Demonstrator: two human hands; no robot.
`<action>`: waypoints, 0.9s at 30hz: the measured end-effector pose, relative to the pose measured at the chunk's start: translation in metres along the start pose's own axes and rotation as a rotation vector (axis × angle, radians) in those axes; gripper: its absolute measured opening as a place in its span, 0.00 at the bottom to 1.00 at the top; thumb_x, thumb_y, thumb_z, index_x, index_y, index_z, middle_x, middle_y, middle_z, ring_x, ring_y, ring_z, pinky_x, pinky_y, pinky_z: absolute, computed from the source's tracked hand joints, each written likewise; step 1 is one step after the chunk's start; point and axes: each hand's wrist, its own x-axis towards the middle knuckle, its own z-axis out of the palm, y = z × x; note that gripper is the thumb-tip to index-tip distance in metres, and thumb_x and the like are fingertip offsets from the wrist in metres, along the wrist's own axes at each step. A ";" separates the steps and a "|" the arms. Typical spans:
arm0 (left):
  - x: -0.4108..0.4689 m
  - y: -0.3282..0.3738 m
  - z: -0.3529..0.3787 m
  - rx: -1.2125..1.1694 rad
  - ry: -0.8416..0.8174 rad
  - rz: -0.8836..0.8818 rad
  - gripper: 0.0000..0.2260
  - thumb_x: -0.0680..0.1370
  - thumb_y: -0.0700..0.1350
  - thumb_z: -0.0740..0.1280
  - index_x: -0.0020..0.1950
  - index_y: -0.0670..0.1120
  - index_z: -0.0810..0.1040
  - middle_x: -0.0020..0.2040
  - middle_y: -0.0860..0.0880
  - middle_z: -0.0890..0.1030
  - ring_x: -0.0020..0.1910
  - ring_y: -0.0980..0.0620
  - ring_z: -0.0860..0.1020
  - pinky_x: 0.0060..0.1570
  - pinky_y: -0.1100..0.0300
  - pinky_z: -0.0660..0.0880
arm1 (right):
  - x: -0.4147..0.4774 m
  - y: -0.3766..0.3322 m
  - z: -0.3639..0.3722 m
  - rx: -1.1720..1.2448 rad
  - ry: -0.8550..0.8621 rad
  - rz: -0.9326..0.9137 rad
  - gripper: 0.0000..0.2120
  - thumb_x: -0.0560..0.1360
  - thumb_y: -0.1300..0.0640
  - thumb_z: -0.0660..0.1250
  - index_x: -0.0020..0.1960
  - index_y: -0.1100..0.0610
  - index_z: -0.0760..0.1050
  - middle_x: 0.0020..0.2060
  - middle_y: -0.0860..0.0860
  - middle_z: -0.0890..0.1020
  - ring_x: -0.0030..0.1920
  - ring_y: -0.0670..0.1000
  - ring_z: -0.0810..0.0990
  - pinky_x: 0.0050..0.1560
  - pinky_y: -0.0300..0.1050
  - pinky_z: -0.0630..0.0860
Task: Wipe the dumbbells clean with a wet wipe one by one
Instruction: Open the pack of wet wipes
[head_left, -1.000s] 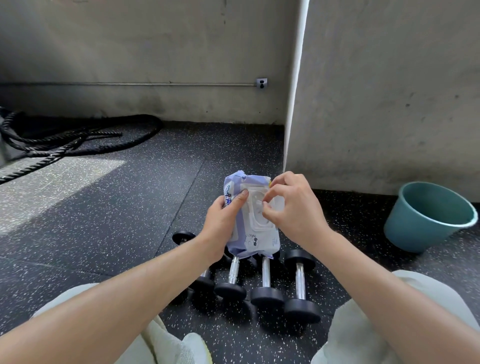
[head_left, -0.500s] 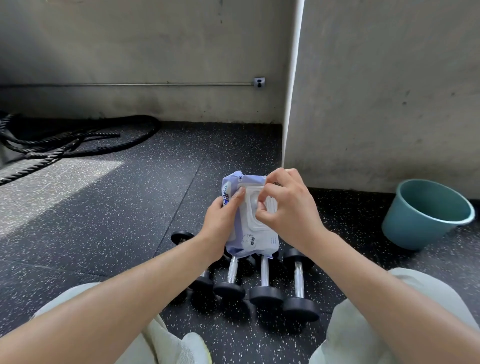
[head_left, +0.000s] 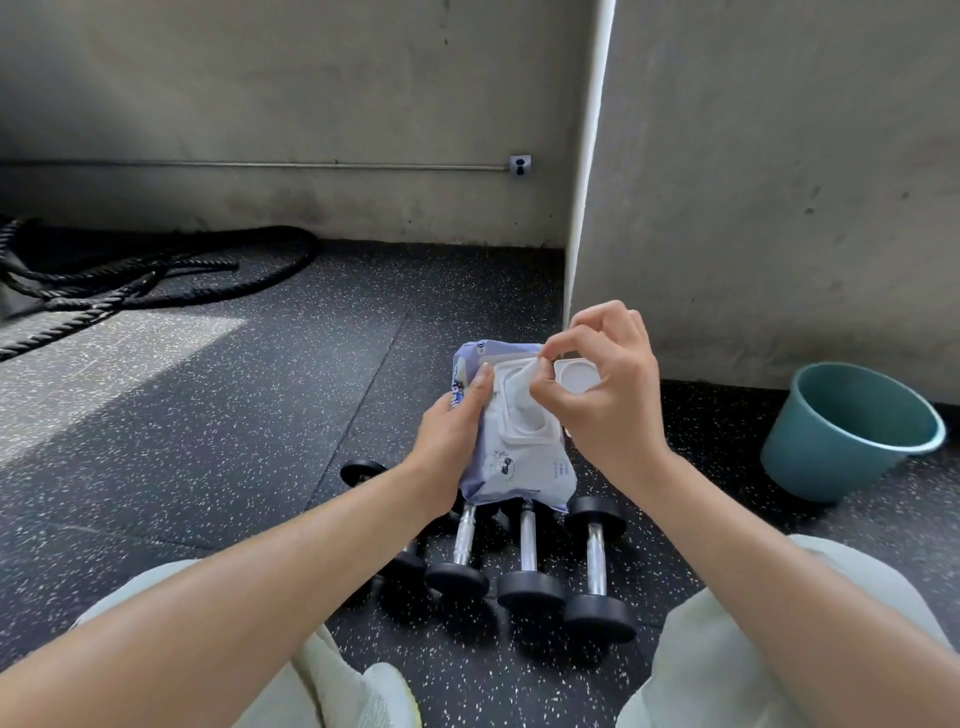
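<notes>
No dumbbell has been wiped yet, so the task is at its very start. Four black-ended dumbbells with chrome handles (head_left: 527, 540) lie side by side on the speckled black rubber floor (head_left: 260, 441) at the lower centre of the frame. They are partly hidden behind the lilac-and-white soft pack of wet wipes (head_left: 519, 470).

The left grip (head_left: 457, 431) is curled round the pack's left edge and holds it up at centre frame. The right grip (head_left: 608, 400) has thumb and forefinger clamped on the tip of a white wet wipe (head_left: 522, 387) that pokes from the pack's opening.

Still to do: draw the wipe free, then clean each dumbbell in turn.

Compared with half a second earlier, the white plastic lid (head_left: 574, 375) now stands flipped open to the right. The right grip has gone from working at the lid to pinching the wipe.
</notes>
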 end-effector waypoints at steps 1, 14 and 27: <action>-0.001 0.001 0.001 -0.003 0.000 0.001 0.29 0.75 0.68 0.72 0.63 0.47 0.81 0.53 0.43 0.88 0.51 0.40 0.87 0.53 0.43 0.84 | 0.001 -0.001 -0.001 0.016 0.017 0.013 0.05 0.69 0.62 0.76 0.42 0.54 0.83 0.45 0.49 0.75 0.51 0.54 0.73 0.53 0.50 0.73; 0.001 -0.002 -0.016 -0.052 -0.019 -0.114 0.39 0.64 0.72 0.78 0.66 0.49 0.83 0.59 0.37 0.85 0.58 0.40 0.83 0.67 0.35 0.76 | 0.032 -0.003 -0.031 0.919 -0.090 0.844 0.03 0.73 0.60 0.60 0.42 0.59 0.70 0.35 0.54 0.70 0.33 0.51 0.69 0.32 0.42 0.69; 0.013 0.006 -0.036 -0.051 0.079 -0.060 0.18 0.76 0.58 0.75 0.51 0.43 0.83 0.25 0.50 0.70 0.21 0.52 0.65 0.25 0.61 0.61 | 0.005 -0.008 -0.006 0.782 -0.387 1.044 0.11 0.68 0.56 0.62 0.50 0.57 0.70 0.35 0.55 0.68 0.31 0.51 0.65 0.33 0.46 0.61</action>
